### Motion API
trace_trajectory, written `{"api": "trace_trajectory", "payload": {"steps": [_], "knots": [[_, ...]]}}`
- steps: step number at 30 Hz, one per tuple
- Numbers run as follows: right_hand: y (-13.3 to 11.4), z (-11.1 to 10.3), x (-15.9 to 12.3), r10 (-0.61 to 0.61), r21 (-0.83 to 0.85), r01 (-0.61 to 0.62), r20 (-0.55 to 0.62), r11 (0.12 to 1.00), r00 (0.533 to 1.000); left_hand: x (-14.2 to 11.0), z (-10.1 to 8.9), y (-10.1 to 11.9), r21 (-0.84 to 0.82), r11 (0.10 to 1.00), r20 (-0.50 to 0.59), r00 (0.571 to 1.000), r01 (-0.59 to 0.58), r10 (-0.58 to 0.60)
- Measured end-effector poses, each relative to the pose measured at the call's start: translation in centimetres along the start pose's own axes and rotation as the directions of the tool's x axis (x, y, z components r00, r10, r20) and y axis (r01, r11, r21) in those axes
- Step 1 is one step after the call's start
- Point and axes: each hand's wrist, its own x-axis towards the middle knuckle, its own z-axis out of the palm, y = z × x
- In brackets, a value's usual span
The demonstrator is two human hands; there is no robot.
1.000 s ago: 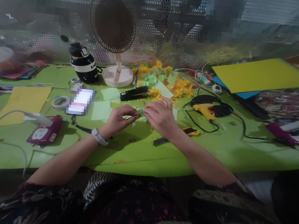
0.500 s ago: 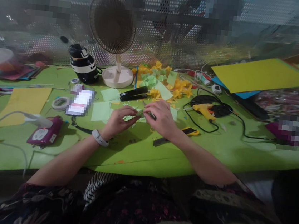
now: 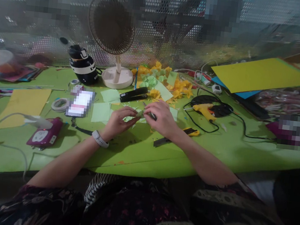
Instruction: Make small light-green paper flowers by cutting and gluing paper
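My left hand is closed in a pinch on a small piece of light green paper, low over the table. Facing it, my right hand has its fingers bent around a slim dark tool, whose kind I cannot make out. Its fingertips meet the same paper piece. Light green paper scraps lie beneath both hands. Just behind them is a black stapler, with green paper squares to the left. A yellow-handled utility knife lies partly under my right forearm.
Yellow and green paper flowers are heaped at the back. A fan and a dark bottle stand behind. Left are a phone, a tape roll and a purple power strip; right, a corded yellow glue gun.
Both hands stay in nearly the same place around the paper piece. The fingers shift only very slightly, and the view moves a little.
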Motion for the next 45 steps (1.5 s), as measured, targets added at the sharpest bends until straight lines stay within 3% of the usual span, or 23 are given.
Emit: {"api": "trace_trajectory", "payload": {"steps": [6, 11, 15, 22, 27, 32, 41, 45], "knots": [[0.3, 0.2, -0.1, 0.001, 0.058, 0.001, -0.035, 0.998, 0.999, 0.1, -0.1, 0.2, -0.046, 0.997, 0.027, 0.997, 0.069, -0.068], [0.0, 0.2, -0.1, 0.081, 0.036, -0.078, -0.071, 0.996, 0.994, 0.2, -0.2, 0.3, -0.135, 0.981, -0.015, 0.990, 0.139, -0.142], [-0.1, 0.0, -0.1, 0.090, 0.074, -0.088, -0.030, 0.993, 0.995, 0.2, -0.2, 0.6, -0.161, 0.975, -0.009, 0.988, 0.154, -0.157], [-0.4, -0.1, -0.2, 0.106, 0.184, -0.092, -0.067, 0.979, 0.992, -0.2, 0.0, 0.6, -0.215, 0.929, -0.001, 0.951, 0.301, -0.309], [-0.5, 0.2, -0.5, 0.108, 0.170, -0.088, -0.109, 0.981, 0.988, 0.1, -0.2, 1.0, 0.028, 0.996, -0.092, 0.992, 0.088, -0.085], [-1.0, 0.5, -0.8, 0.019, 0.020, -0.016, -0.166, 1.000, 0.986, 0.2, -0.3, 1.4, 0.270, 0.963, -0.159, 0.985, -0.019, 0.064], [-1.4, 0.8, -1.1, -0.059, -0.108, 0.036, -0.217, 0.994, 0.974, 0.1, 0.1, 1.2, 0.412, 0.911, -0.169, 0.982, -0.008, 0.085], [-1.4, 1.0, -1.1, -0.053, -0.106, 0.031, -0.214, 0.994, 0.975, 0.1, 0.1, 1.2, 0.414, 0.908, -0.166, 0.986, 0.057, 0.014]]}}
